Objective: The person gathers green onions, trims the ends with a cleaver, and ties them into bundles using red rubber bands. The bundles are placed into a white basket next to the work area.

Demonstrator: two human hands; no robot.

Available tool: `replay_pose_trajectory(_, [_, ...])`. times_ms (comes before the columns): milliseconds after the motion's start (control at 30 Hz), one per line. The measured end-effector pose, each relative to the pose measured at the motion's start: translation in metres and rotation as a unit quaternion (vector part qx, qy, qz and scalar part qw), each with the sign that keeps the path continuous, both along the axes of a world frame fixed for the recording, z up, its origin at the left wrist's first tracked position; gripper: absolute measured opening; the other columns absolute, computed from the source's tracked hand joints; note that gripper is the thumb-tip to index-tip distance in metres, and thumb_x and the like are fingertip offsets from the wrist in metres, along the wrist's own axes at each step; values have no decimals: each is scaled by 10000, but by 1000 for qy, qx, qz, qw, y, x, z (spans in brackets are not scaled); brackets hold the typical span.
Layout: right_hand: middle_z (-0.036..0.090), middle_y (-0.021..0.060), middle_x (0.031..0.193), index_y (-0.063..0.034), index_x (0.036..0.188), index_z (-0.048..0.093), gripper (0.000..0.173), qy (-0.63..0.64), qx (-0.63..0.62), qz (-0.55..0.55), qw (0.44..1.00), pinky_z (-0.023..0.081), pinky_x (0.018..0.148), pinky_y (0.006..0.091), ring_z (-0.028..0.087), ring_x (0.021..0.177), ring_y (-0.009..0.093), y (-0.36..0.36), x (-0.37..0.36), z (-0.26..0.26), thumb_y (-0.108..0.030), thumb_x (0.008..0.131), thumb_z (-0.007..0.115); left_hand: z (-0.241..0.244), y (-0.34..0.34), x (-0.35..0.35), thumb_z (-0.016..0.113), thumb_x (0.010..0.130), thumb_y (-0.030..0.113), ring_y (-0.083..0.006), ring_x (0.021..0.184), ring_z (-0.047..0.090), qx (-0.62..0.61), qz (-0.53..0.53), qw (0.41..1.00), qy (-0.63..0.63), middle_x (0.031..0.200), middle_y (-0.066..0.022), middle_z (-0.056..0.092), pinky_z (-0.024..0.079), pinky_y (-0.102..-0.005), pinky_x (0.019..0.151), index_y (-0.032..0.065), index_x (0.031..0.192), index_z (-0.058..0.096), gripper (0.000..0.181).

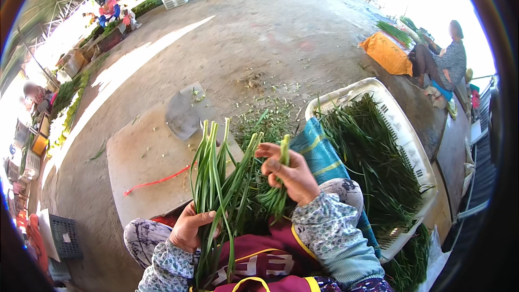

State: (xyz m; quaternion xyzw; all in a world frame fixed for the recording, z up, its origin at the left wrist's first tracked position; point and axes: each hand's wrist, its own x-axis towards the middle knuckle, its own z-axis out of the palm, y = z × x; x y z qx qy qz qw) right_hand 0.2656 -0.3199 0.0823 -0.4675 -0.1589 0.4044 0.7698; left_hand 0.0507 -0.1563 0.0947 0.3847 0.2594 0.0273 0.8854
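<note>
My left hand (194,225) is closed around a loose bunch of long green leafy stalks (211,170), their pale cut ends pointing up and away from me. My right hand (290,172), raised just to the right of it, grips a smaller bunch of stalks (285,150) between thumb and fingers. Beyond my left hand lies a board (154,150) with a red tie (162,181) across it and a flat metal blade (182,115) at its far side. More loose greens (263,190) lie between my knees, below both hands.
A white plastic crate (423,174) full of dark greens stands at my right, with a blue woven sheet (318,152) along its near side. Cut bits (275,107) litter the concrete floor. One person (450,63) sits at the right beside an orange bundle (385,54); other people sit at the left.
</note>
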Motion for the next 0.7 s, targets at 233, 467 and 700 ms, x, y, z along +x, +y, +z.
replay_pose_trajectory(233, [642,-12,1102,-44,1373,532,630,31,77,28,996,480,705,207,600,944,64,17,-11,-16,-268,847,797,-11,-15,23,682,868,-49,-103,899,659,101,-65,993,10,1042,-25,704,552,-282,818,33,1147,640,294])
replay_pose_trajectory(467, [663,30,1129,-31,1279,580,565,25,47,-2,999,483,968,301,623,1032,129,18,-7,14,-134,789,842,-39,-21,50,643,900,-23,-87,982,616,305,-118,944,-29,1096,-17,695,515,-289,885,21,1213,630,316])
replay_pose_trajectory(700, [696,21,906,-51,1022,687,209,54,2,-54,997,535,724,284,656,798,119,13,8,11,-111,847,783,-33,-18,58,664,891,-26,-100,1112,572,315,-179,930,-66,1250,-36,624,476,-283,970,4,1361,523,492])
